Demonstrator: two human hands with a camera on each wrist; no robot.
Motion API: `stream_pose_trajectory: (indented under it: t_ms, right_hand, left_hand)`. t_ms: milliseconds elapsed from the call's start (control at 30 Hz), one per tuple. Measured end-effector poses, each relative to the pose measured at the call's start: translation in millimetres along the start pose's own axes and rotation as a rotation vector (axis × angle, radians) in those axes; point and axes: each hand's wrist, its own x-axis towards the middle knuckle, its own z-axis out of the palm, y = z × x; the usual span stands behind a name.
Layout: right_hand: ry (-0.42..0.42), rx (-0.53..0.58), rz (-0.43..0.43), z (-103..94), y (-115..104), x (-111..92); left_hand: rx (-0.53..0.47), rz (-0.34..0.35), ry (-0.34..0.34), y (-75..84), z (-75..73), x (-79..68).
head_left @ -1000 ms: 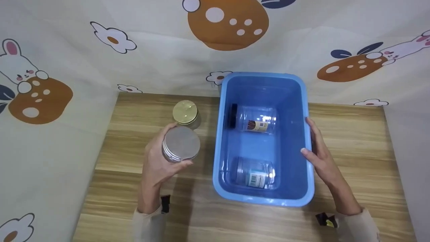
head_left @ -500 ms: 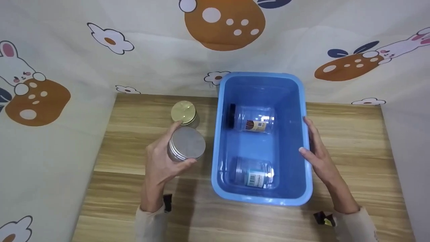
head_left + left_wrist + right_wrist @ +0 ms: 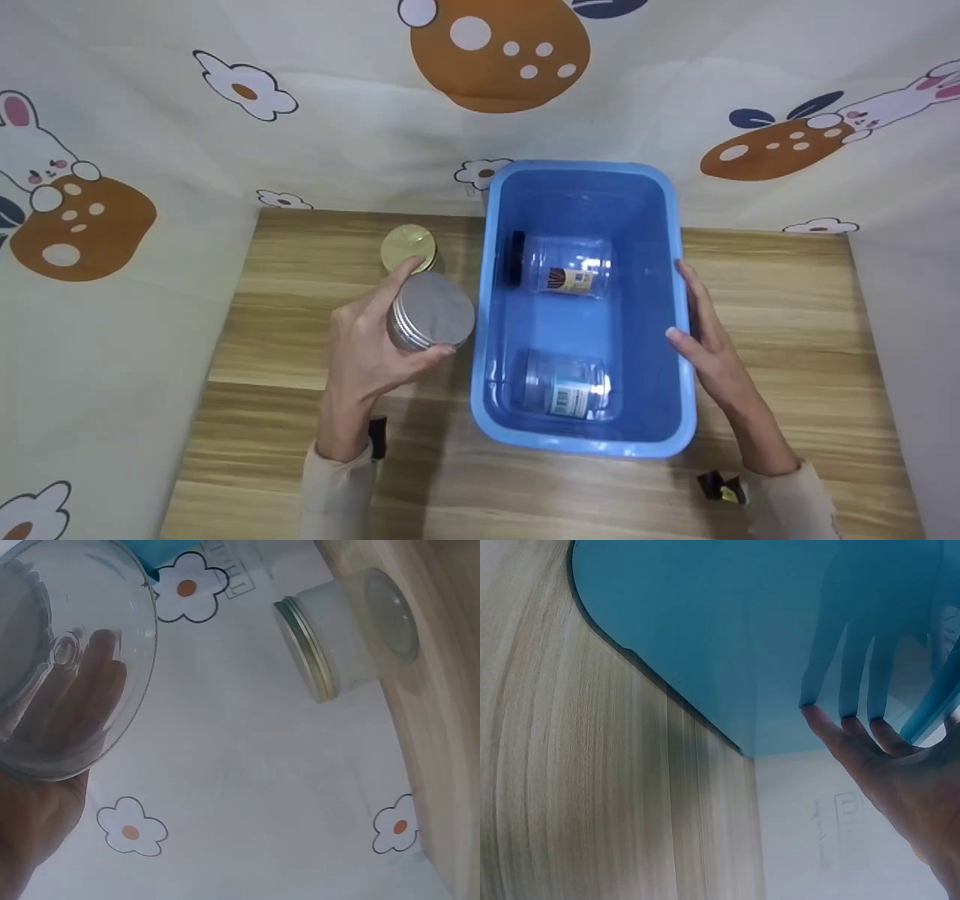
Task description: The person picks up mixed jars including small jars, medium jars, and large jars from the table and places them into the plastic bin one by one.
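Note:
My left hand [image 3: 367,341] grips a clear jar with a silver lid [image 3: 433,309], thumb and fingers round its side just left of the blue bin [image 3: 480,360]. In the left wrist view the jar's transparent base [image 3: 124,709] shows fingers through it. Behind that jar stands a second clear jar with a gold lid [image 3: 409,247], upright on the table. My right hand [image 3: 716,349] holds the bin's right rim, thumb over the edge and fingertips against the outer wall [image 3: 727,637]. Inside the bin lie a black-lidded clear jar [image 3: 570,259] and another clear jar with a blue-and-white label [image 3: 566,382].
The wooden table [image 3: 262,435] meets a patterned cloth [image 3: 337,135] at the back and on both sides. The bin stands close to the back cloth. Dark straps [image 3: 721,487] hang at the wrists.
My left hand has carried the silver-lidded jar to the right, close to the bin's left rim. The right hand keeps its hold on the bin.

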Motion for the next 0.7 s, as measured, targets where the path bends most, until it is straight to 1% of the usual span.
stream_pose_trajectory:
  t_ms: [267,533,700]
  right_hand:
    - [0.002,-0.015,0.0,0.1,-1,0]
    - [0.005,0.002,0.002,0.0,0,0]
    - [0.0,0.003,-0.03,1.1,2,1]
  left_hand:
    - [0.023,0.049,0.008,6.5,1.8,10.2]
    - [0.052,0.125,-0.035,17.6,5.6,23.4]
    - [0.104,0.161,-0.065,28.0,7.3,32.5]
